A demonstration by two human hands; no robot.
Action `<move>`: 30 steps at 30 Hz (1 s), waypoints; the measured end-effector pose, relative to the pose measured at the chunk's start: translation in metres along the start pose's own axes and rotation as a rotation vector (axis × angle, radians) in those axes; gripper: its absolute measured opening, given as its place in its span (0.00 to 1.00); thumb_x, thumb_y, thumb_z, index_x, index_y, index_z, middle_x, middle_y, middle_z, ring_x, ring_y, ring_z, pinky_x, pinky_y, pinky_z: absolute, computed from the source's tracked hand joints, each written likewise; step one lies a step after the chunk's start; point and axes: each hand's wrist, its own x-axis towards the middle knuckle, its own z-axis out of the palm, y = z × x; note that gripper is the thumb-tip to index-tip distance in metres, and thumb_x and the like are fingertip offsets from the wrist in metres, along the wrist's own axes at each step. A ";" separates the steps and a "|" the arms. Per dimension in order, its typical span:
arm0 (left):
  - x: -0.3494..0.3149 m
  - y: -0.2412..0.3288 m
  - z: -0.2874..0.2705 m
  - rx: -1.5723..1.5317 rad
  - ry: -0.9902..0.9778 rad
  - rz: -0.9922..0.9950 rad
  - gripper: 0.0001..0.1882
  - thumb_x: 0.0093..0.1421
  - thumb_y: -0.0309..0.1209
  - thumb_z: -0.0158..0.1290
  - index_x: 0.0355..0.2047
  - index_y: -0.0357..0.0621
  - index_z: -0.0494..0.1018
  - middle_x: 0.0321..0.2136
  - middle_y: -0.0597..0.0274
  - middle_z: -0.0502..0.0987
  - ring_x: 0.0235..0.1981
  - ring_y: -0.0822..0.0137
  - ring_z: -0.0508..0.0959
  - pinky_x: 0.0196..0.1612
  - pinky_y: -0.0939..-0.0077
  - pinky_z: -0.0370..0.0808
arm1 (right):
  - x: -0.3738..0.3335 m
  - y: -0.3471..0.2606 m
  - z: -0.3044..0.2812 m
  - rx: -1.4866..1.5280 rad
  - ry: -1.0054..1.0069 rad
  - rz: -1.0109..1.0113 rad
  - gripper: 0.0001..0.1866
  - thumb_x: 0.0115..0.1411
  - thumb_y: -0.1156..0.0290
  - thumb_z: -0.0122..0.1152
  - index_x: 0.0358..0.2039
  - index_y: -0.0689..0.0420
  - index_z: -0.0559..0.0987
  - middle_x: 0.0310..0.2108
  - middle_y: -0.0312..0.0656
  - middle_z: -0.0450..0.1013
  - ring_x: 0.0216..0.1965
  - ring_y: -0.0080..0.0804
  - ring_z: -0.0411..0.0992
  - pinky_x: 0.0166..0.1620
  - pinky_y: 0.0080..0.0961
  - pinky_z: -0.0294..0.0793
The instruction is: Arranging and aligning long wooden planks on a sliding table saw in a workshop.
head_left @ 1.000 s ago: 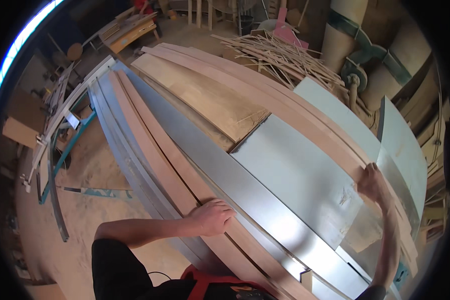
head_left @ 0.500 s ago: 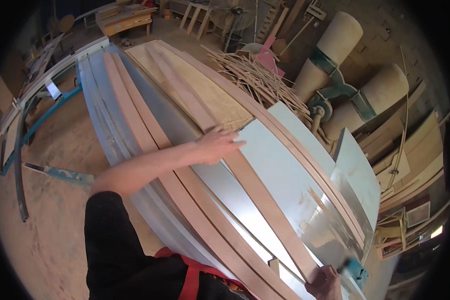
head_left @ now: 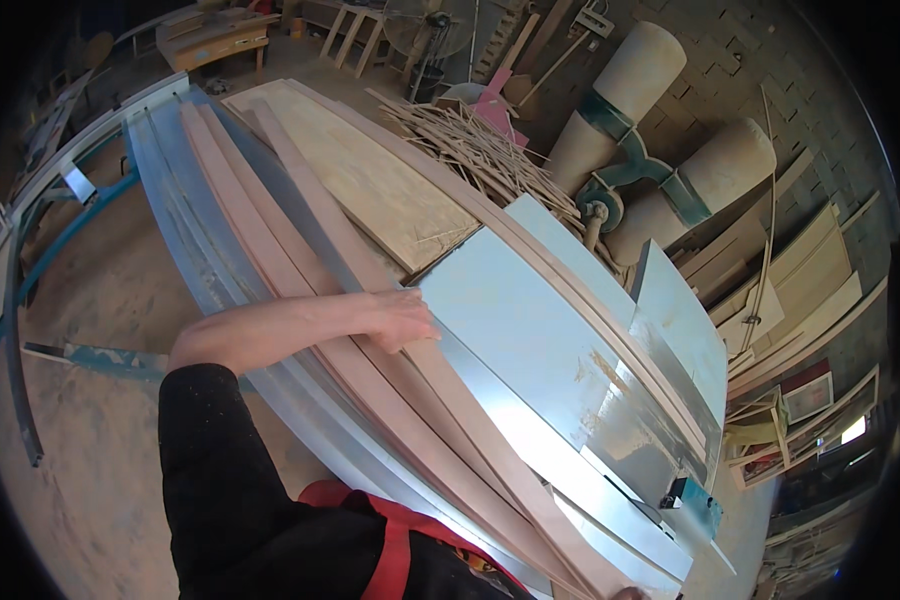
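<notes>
A long flat wooden board (head_left: 465,405) lies slantwise across the metal saw table (head_left: 530,400). Over its middle my left hand (head_left: 400,318) is closed, fingers bent across the board's far edge. Only a sliver of my right hand (head_left: 630,593) shows at the lower edge, on the board's near end; most of that hand is out of the picture. Nearer my body lies a pair of similar reddish wooden strips (head_left: 270,250), and the held board overlaps them toward its near end. A teal guard with a dark part (head_left: 698,505) stands on the table at the right.
Beyond the board lie a wide plywood panel (head_left: 360,175) and further long strips (head_left: 570,285). A heap of thin offcuts (head_left: 480,150) sits behind the table. Dust-collector bags (head_left: 710,190) and leaning sheets (head_left: 810,270) stand at the right. A sliding rail (head_left: 80,140) runs along the left.
The held board has shifted toward me and leftward, onto the paired strips. My left hand moved with it, and my right hand has dropped almost out of view.
</notes>
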 end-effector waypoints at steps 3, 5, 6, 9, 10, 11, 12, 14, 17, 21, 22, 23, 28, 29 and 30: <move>-0.007 0.016 0.010 0.057 0.001 0.014 0.28 0.47 0.23 0.58 0.53 0.48 0.74 0.39 0.57 0.77 0.47 0.57 0.77 0.55 0.64 0.67 | -0.012 -0.038 0.025 -0.505 0.322 -0.161 0.18 0.51 0.71 0.72 0.42 0.60 0.79 0.41 0.51 0.78 0.46 0.47 0.76 0.48 0.39 0.76; -0.015 0.021 0.011 0.082 -0.003 0.008 0.28 0.48 0.24 0.59 0.53 0.48 0.74 0.39 0.57 0.77 0.48 0.58 0.77 0.54 0.64 0.68 | 0.024 -0.061 0.048 -0.514 0.308 -0.227 0.20 0.51 0.71 0.73 0.43 0.60 0.78 0.39 0.51 0.78 0.44 0.47 0.76 0.47 0.39 0.76; -0.015 0.021 0.009 0.079 0.025 0.008 0.28 0.48 0.24 0.59 0.53 0.48 0.74 0.39 0.56 0.77 0.48 0.58 0.77 0.54 0.63 0.68 | 0.029 -0.074 0.055 -0.520 0.308 -0.273 0.21 0.51 0.70 0.73 0.44 0.61 0.77 0.38 0.50 0.77 0.42 0.47 0.75 0.45 0.39 0.76; -0.021 0.021 -0.004 0.076 0.072 -0.004 0.28 0.48 0.24 0.59 0.52 0.49 0.74 0.40 0.56 0.77 0.48 0.58 0.77 0.53 0.62 0.69 | 0.050 -0.106 0.075 -0.523 0.296 -0.425 0.26 0.50 0.69 0.75 0.48 0.63 0.75 0.33 0.49 0.76 0.37 0.48 0.74 0.41 0.38 0.76; -0.024 0.022 -0.013 0.082 0.022 -0.022 0.28 0.48 0.24 0.59 0.52 0.49 0.74 0.40 0.56 0.77 0.48 0.58 0.77 0.53 0.61 0.69 | 0.058 -0.113 0.081 -0.518 0.289 -0.478 0.28 0.50 0.68 0.75 0.49 0.63 0.74 0.31 0.48 0.76 0.35 0.48 0.74 0.40 0.38 0.76; -0.031 0.025 -0.022 0.089 -0.024 -0.041 0.28 0.48 0.23 0.59 0.52 0.49 0.74 0.40 0.56 0.76 0.49 0.58 0.77 0.54 0.60 0.69 | 0.060 -0.117 0.082 -0.516 0.286 -0.534 0.29 0.50 0.68 0.76 0.50 0.64 0.74 0.30 0.48 0.75 0.34 0.48 0.73 0.39 0.38 0.76; -0.037 0.026 -0.027 0.097 -0.071 -0.059 0.28 0.48 0.23 0.59 0.52 0.49 0.74 0.40 0.56 0.76 0.49 0.58 0.77 0.54 0.59 0.70 | 0.061 -0.125 0.088 -0.512 0.282 -0.589 0.31 0.50 0.67 0.76 0.51 0.64 0.73 0.28 0.47 0.75 0.32 0.48 0.73 0.38 0.38 0.76; -0.051 0.023 -0.026 0.076 -0.054 -0.088 0.28 0.48 0.22 0.58 0.52 0.49 0.74 0.40 0.56 0.76 0.49 0.57 0.77 0.55 0.59 0.70 | 0.065 -0.128 0.085 -0.380 0.222 -0.462 0.25 0.50 0.69 0.75 0.46 0.63 0.75 0.30 0.48 0.75 0.34 0.48 0.73 0.39 0.38 0.76; -0.066 0.016 -0.020 0.033 -0.019 -0.140 0.27 0.48 0.21 0.58 0.52 0.48 0.74 0.40 0.55 0.77 0.48 0.55 0.77 0.56 0.58 0.70 | 0.072 -0.132 0.069 -0.127 0.092 -0.198 0.12 0.52 0.73 0.72 0.34 0.61 0.78 0.33 0.49 0.76 0.37 0.49 0.75 0.41 0.40 0.75; -0.075 0.000 -0.010 -0.005 0.038 -0.173 0.20 0.46 0.21 0.57 0.42 0.45 0.76 0.39 0.51 0.80 0.45 0.50 0.80 0.46 0.55 0.77 | 0.071 -0.156 0.046 -0.097 0.168 -0.349 0.10 0.54 0.73 0.70 0.30 0.61 0.76 0.29 0.49 0.74 0.32 0.50 0.72 0.38 0.42 0.73; -0.086 -0.002 -0.005 -0.006 0.047 -0.191 0.20 0.46 0.21 0.57 0.42 0.45 0.76 0.39 0.51 0.80 0.45 0.50 0.80 0.46 0.54 0.77 | 0.070 -0.172 0.044 -0.148 0.153 -0.322 0.10 0.54 0.73 0.70 0.30 0.61 0.75 0.29 0.49 0.73 0.32 0.50 0.71 0.38 0.43 0.72; -0.098 -0.003 0.000 -0.007 0.056 -0.211 0.20 0.47 0.21 0.57 0.43 0.45 0.76 0.39 0.51 0.80 0.44 0.50 0.80 0.46 0.54 0.77 | 0.069 -0.187 0.042 -0.200 0.137 -0.295 0.11 0.54 0.72 0.70 0.30 0.60 0.75 0.29 0.49 0.73 0.32 0.50 0.71 0.37 0.43 0.72; -0.115 -0.014 0.011 0.037 -0.040 -0.262 0.29 0.50 0.21 0.56 0.55 0.47 0.73 0.43 0.51 0.79 0.48 0.53 0.79 0.50 0.58 0.76 | 0.094 -0.161 0.071 -0.124 0.016 -0.776 0.15 0.55 0.70 0.71 0.34 0.60 0.73 0.27 0.49 0.70 0.29 0.51 0.68 0.33 0.45 0.71; -0.118 -0.018 0.015 0.032 -0.047 -0.271 0.29 0.50 0.21 0.56 0.55 0.47 0.73 0.43 0.51 0.79 0.48 0.53 0.79 0.50 0.58 0.76 | 0.096 -0.171 0.073 -0.121 0.004 -0.781 0.15 0.55 0.70 0.71 0.34 0.60 0.73 0.27 0.49 0.70 0.29 0.51 0.68 0.33 0.45 0.71; -0.117 -0.025 0.018 0.041 -0.058 -0.321 0.29 0.50 0.20 0.56 0.55 0.47 0.73 0.44 0.51 0.79 0.48 0.52 0.79 0.50 0.58 0.76 | 0.099 -0.194 0.074 -0.144 0.007 -0.622 0.14 0.52 0.71 0.72 0.32 0.60 0.74 0.26 0.47 0.72 0.29 0.45 0.70 0.33 0.40 0.72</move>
